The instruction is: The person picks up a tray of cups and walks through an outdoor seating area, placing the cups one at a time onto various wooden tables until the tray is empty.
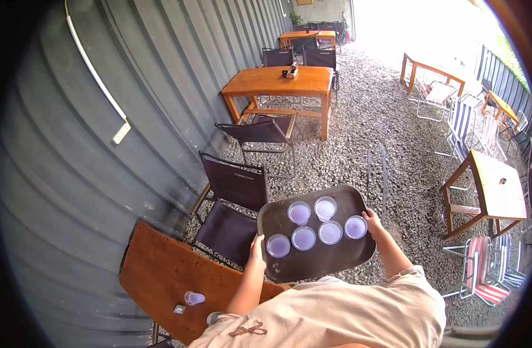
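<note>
A dark brown serving tray (312, 264) is held out in front of my body, tilted slightly in view. My left hand (257, 250) grips its left edge, fingers partly hidden under the rim. On the opposite side, my right hand (371, 221) is closed on the tray's right edge. Several clear cups of pale purple liquid stand on the tray, among them a cup (326, 207) at the back and a cup (355, 227) near my right hand. Another purple cup (194, 298) is on the wooden table (167, 261) at my lower left, beside a small number tag (179, 310).
Dark folding chairs (234, 185) and a wooden table (277, 81) line the corrugated wall (63, 191). Gravel (359, 156) covers the ground ahead. Striped folding chairs (480, 269) and a light wooden table (498, 180) stand on the right.
</note>
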### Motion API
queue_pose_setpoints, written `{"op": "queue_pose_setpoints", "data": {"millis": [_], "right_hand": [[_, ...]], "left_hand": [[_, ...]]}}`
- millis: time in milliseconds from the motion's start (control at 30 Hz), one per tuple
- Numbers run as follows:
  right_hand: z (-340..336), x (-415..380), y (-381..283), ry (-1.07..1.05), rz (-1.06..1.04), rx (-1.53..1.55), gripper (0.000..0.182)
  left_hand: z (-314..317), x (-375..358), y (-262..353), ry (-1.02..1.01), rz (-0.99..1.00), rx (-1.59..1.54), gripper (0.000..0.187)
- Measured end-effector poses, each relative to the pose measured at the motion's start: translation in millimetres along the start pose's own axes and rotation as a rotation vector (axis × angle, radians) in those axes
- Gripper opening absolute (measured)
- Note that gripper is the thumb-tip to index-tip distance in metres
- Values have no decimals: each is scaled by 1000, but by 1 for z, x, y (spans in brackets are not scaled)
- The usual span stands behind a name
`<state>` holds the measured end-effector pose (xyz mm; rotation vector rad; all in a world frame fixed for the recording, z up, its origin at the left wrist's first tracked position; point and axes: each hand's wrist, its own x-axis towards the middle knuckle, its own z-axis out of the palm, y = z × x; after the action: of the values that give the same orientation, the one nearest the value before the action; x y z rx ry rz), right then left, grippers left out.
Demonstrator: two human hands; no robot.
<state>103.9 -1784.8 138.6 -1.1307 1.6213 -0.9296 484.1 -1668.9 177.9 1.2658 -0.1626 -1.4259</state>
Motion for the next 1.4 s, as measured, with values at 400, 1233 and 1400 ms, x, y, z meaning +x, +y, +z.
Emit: {"op": "queue_pose_setpoints", "data": {"millis": [400, 1233, 1400], "right_hand": [[-129, 83, 14, 215, 20, 46, 30], [-229, 282, -63, 442, 93, -67, 25], [-251, 372, -58, 425, 32, 45, 21]], "left_hand": [[171, 98, 2, -135, -75, 167, 43], [439, 287, 26, -246, -62, 316, 27], [500, 351, 35, -263, -25, 302, 28]]}}
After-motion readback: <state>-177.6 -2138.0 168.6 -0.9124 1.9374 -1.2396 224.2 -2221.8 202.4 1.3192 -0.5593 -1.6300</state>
